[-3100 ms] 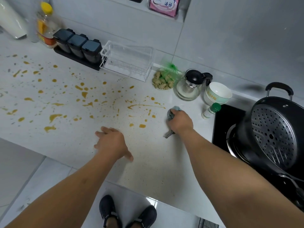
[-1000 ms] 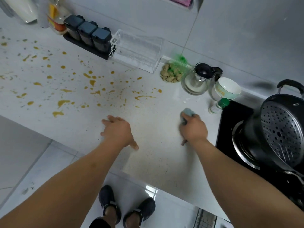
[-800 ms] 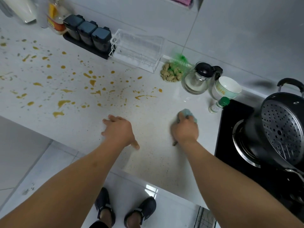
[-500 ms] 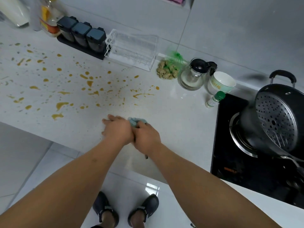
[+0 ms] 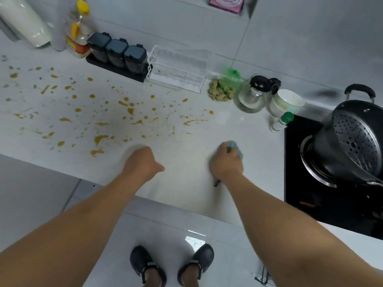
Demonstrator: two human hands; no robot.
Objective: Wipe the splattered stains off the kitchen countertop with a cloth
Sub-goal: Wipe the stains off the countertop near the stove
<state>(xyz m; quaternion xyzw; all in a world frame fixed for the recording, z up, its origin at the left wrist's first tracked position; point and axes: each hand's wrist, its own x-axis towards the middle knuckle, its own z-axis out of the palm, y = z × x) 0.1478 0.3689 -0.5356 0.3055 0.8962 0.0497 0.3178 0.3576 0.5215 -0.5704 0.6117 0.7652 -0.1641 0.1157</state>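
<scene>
A: Cloth [image 5: 235, 147] position?
B: On the countertop [image 5: 186, 189], near right, clutched under the right hand [image 5: 227, 162].
A: Left hand [image 5: 143, 161]?
B: Resting on the countertop; grip state cannot be determined.
A: Stains [image 5: 128, 112]?
B: Far left of both hands.

No wording can be read with any certainty; the pink packet [image 5: 227, 3] on the wall shelf carries dark characters on a white patch (cut off by the top edge and too blurred to make out); the bottle [image 5: 77, 32] with the yellow cap bears an orange-red label with yellow marks, illegible; the white bowl [image 5: 287, 102] beside the stove shows a yellowish-green print on its side, likewise too small to read.
</scene>
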